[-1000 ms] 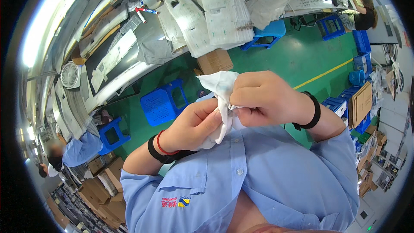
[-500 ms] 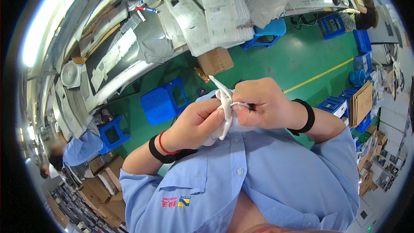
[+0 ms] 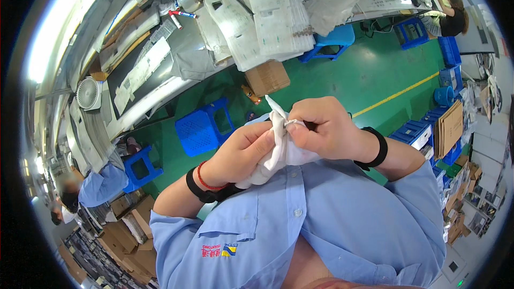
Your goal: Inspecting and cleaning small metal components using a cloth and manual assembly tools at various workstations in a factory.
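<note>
Both hands are on one white cloth [image 3: 277, 156], bunched and twisted, held up in front of the chest. Left hand [image 3: 242, 152]: pinched closed on it, thumb on top, the loose lower folds hanging below the fingers. Right hand [image 3: 326, 128]: curled tight, thumb and forefinger gripping a gathered bit just right of the left thumb. Hands near each other, cloth between them; one pointed corner sticks up on the far side. Can't tell if anything is wrapped inside.

Left wrist has a red cord [image 3: 201, 177] and a black band; right wrist has a black strap [image 3: 384, 147]. Blue shirt [image 3: 342, 219] right behind the cloth on the near side.

Far side: long bench [image 3: 174, 84] with stacked pale sheets [image 3: 276, 24], a green-tipped bottle [image 3: 187, 1], markers [image 3: 185, 14] and a grey sheet [image 3: 194, 64]. White fan [image 3: 88, 93] at the bench's left. Carton [image 3: 267, 78] on the green floor [image 3: 321, 80] by the bench's near edge.

Blue stool [image 3: 198, 134] left of the hands, light blue stool [image 3: 335, 38] far right of them. Blue crates [image 3: 409, 134] and upright cardboard [image 3: 451, 128] at right. One co-worker [image 3: 103, 184] left, another person [image 3: 455, 21] far right.
</note>
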